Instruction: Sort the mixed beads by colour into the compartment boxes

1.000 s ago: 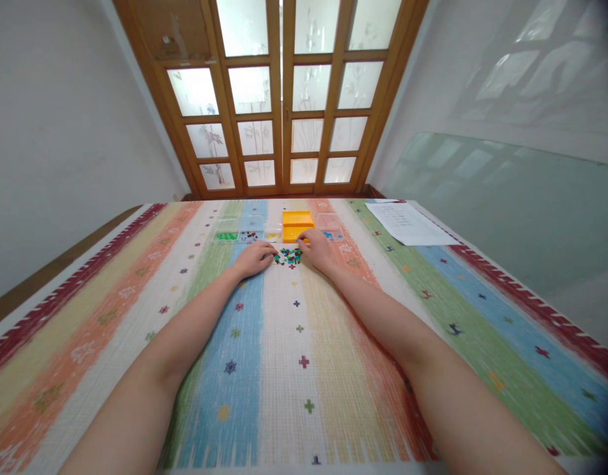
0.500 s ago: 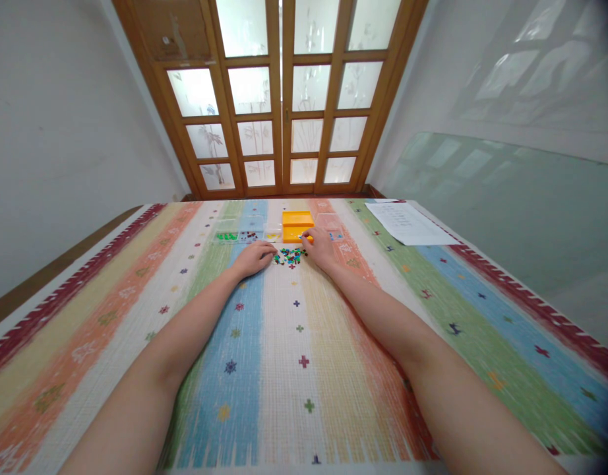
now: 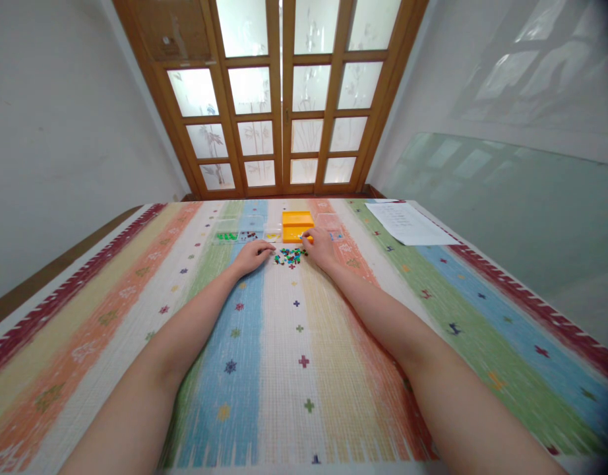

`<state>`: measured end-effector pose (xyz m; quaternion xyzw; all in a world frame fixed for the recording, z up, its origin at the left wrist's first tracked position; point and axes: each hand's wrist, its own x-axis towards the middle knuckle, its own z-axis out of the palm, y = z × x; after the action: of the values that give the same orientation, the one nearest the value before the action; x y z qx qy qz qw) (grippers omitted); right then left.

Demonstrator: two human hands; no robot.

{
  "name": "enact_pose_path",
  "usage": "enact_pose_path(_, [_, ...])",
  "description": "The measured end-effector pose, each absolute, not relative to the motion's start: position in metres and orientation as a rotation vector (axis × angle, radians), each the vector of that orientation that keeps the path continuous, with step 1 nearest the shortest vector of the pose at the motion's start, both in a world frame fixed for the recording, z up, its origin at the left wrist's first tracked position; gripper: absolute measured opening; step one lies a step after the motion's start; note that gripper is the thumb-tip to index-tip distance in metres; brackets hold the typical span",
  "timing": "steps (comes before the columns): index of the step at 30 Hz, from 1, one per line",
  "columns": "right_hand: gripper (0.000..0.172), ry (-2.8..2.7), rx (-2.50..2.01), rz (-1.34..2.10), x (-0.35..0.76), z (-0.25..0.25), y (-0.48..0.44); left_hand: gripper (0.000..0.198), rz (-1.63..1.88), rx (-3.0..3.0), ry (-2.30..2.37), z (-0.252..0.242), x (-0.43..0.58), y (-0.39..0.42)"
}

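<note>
A small heap of tiny multicoloured pieces (image 3: 290, 256) lies on the striped tablecloth between my hands. My left hand (image 3: 253, 257) rests on the cloth just left of the heap, its fingers loosely stretched and apart from the pieces. At the front right of an open orange-yellow box (image 3: 298, 217), my right hand (image 3: 318, 247) has thumb and fingertips pinched together; whatever is between them is too small to name. Clear boxes stand in a row beside it: one with green pieces (image 3: 227, 236), one with dark reddish pieces (image 3: 249, 235), one with yellow pieces (image 3: 273, 236). Blue pieces (image 3: 336, 236) show in another, partly behind my right hand.
Printed white paper (image 3: 407, 223) lies at the far right of the table. The patterned tablecloth (image 3: 284, 396) covers the table. Beyond its far edge stand wooden doors (image 3: 283, 125) with frosted panes, and a glass panel (image 3: 506, 211) leans along the right wall.
My left hand has drawn slightly left, away from the heap. My right hand stays at the orange-yellow box, almost unmoved.
</note>
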<state>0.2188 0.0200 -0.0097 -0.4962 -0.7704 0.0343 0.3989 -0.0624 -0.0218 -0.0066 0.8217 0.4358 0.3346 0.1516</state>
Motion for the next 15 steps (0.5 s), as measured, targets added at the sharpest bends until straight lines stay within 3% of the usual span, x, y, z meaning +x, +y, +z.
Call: enact_pose_path(15, [0.010, -1.971, -1.239, 0.086, 0.2185, -0.0078, 0.0176, 0.028, 0.920, 2.390, 1.240, -0.0047, -0.0623, -0.0232])
